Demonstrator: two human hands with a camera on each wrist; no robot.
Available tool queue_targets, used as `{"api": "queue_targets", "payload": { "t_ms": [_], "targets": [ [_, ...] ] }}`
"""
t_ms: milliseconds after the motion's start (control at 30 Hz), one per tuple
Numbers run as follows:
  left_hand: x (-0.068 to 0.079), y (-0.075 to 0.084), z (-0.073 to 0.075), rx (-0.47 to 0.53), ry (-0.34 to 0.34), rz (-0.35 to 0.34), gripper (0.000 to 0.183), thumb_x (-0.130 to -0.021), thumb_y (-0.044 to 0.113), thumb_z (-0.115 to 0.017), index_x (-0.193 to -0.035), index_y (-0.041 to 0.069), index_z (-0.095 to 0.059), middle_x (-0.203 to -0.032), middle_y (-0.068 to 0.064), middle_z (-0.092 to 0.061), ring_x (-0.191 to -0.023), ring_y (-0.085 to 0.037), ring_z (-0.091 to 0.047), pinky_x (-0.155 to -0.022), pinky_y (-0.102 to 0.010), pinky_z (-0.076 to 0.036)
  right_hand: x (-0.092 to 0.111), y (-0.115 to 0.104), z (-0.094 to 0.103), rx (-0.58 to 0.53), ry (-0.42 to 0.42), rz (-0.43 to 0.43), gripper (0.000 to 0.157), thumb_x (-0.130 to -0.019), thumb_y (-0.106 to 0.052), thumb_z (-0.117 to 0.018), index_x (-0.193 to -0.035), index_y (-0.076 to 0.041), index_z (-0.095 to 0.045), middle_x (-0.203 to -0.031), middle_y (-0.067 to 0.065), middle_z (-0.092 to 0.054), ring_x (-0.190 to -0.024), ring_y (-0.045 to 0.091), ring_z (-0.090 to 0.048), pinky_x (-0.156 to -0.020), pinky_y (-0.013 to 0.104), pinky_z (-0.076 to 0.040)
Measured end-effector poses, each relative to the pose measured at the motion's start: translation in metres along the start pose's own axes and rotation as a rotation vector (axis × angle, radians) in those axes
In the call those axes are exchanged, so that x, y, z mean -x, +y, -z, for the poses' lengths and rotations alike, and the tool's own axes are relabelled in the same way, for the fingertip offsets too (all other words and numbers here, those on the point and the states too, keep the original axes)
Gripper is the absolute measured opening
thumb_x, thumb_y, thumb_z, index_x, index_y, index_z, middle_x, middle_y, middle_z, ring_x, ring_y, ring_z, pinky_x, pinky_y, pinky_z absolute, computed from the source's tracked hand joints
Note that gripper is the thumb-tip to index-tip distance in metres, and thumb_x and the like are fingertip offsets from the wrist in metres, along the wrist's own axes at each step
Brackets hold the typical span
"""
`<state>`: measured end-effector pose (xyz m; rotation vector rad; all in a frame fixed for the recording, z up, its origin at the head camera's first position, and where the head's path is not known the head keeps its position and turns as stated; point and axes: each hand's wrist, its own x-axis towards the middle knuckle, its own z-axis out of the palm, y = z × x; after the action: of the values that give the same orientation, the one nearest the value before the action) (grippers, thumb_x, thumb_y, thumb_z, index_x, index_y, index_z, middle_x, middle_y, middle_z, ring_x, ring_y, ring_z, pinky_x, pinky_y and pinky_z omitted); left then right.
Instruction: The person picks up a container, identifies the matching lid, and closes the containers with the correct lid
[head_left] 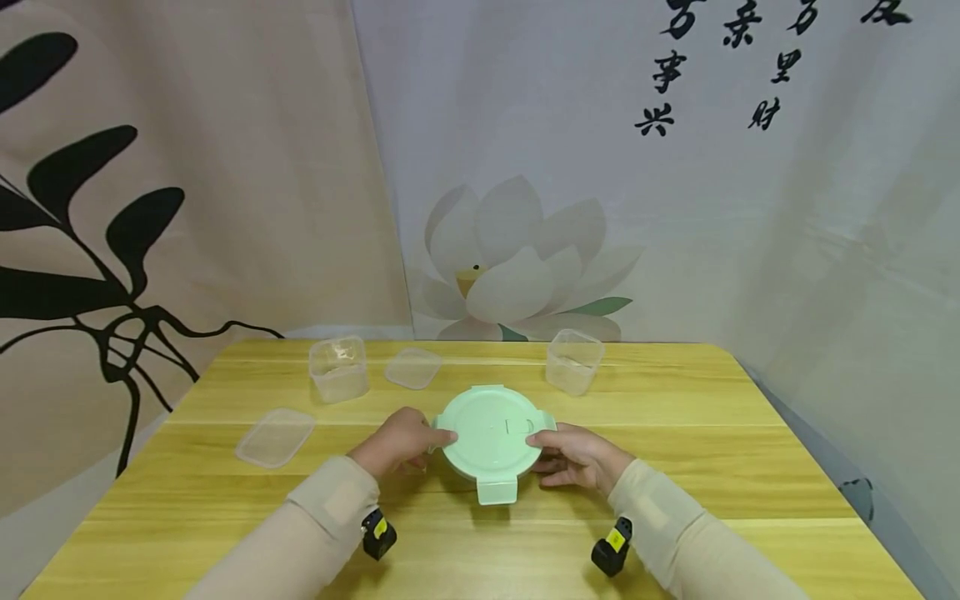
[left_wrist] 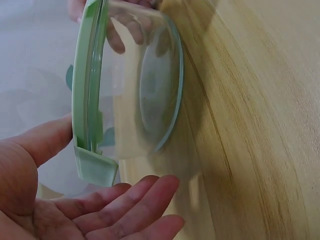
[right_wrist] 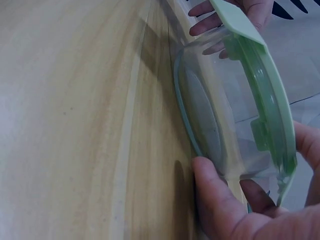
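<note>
A round glass food container [left_wrist: 132, 95] with a pale green snap-on lid [head_left: 487, 433] stands upright at the middle of the table. My left hand [head_left: 401, 440] holds it from the left, thumb on the lid's edge, index finger by a side latch [left_wrist: 95, 167] and the other fingers spread below. From the right, my right hand [head_left: 581, 457] grips it with the thumb on top of the lid and fingertips [right_wrist: 205, 172] against the glass near the base. Toward me, the front latch [head_left: 497, 490] slants outward from the rim.
Behind the container, a clear plastic box [head_left: 339, 371] stands at the left and another clear box [head_left: 574, 362] at the right. Two flat translucent lids lie on the left side, one lid [head_left: 413, 368] farther back and one lid [head_left: 275, 437] nearer. A printed curtain [head_left: 525, 167] hangs behind the wooden table [head_left: 720, 467].
</note>
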<state>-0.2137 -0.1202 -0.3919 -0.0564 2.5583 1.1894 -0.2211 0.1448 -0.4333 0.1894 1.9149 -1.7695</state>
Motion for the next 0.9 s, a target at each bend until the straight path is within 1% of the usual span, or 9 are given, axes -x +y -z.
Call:
{"api": "queue_targets", "payload": {
  "t_ms": [67, 133, 267, 467, 700, 900],
  "targets": [
    [0.000, -0.001, 0.001, 0.013, -0.012, 0.008, 0.035, -0.087, 0.030, -0.071, -0.073, 0.003, -0.054, -0.077, -0.015, -0.059, -0.067, -0.028, -0.063, -0.060, -0.045, -0.055, 0.000, 0.000, 0.000, 0.000, -0.002, 0.001, 0.039, -0.090, -0.020, -0.062, -0.123, -0.002, -0.049, -0.104, 0.010, -0.063, -0.094, 0.029, -0.058, -0.082, 0.048, -0.054],
    [0.000, -0.002, 0.001, 0.024, -0.019, 0.006, 0.035, -0.087, 0.030, -0.071, -0.075, 0.001, -0.055, -0.079, -0.016, -0.059, -0.071, -0.029, -0.065, -0.063, -0.048, -0.055, 0.000, 0.000, 0.000, -0.004, -0.003, 0.001, 0.039, -0.090, -0.020, -0.062, -0.123, -0.002, -0.049, -0.104, 0.011, -0.063, -0.094, 0.029, -0.058, -0.082, 0.048, -0.054],
    [0.000, -0.003, 0.000, 0.071, -0.031, 0.004, 0.033, -0.088, 0.029, -0.070, -0.080, 0.000, -0.055, -0.086, -0.016, -0.059, -0.075, -0.032, -0.066, -0.066, -0.050, -0.055, 0.000, 0.001, 0.000, -0.005, -0.009, 0.004, 0.039, -0.091, -0.021, -0.062, -0.123, -0.002, -0.050, -0.104, 0.011, -0.062, -0.094, 0.028, -0.058, -0.082, 0.046, -0.054],
    [-0.001, -0.007, -0.003, 0.128, -0.038, 0.015, 0.031, -0.089, 0.027, -0.069, -0.081, 0.001, -0.054, -0.092, -0.018, -0.059, -0.077, -0.033, -0.066, -0.066, -0.049, -0.055, 0.000, 0.000, 0.001, -0.013, -0.020, 0.014, 0.036, -0.091, -0.021, -0.062, -0.120, -0.002, -0.052, -0.100, 0.009, -0.062, -0.092, 0.026, -0.058, -0.081, 0.044, -0.054],
    [-0.004, -0.012, -0.005, 0.181, -0.056, 0.047, 0.033, -0.089, 0.029, -0.069, -0.090, -0.002, -0.057, -0.090, -0.013, -0.055, -0.078, -0.031, -0.066, -0.065, -0.044, -0.056, -0.001, 0.000, 0.001, -0.006, -0.027, 0.018, 0.034, -0.091, -0.020, -0.063, -0.118, -0.002, -0.054, -0.098, 0.008, -0.064, -0.089, 0.024, -0.060, -0.079, 0.040, -0.055],
    [-0.006, -0.014, -0.006, 0.212, -0.080, 0.050, 0.031, -0.091, 0.028, -0.067, -0.092, -0.002, -0.059, -0.094, -0.017, -0.061, -0.078, -0.029, -0.067, -0.064, -0.044, -0.057, -0.002, 0.000, 0.001, -0.003, -0.030, 0.021, 0.034, -0.090, -0.020, -0.063, -0.118, -0.002, -0.053, -0.096, 0.007, -0.064, -0.088, 0.024, -0.061, -0.078, 0.038, -0.055]
  ]
}}
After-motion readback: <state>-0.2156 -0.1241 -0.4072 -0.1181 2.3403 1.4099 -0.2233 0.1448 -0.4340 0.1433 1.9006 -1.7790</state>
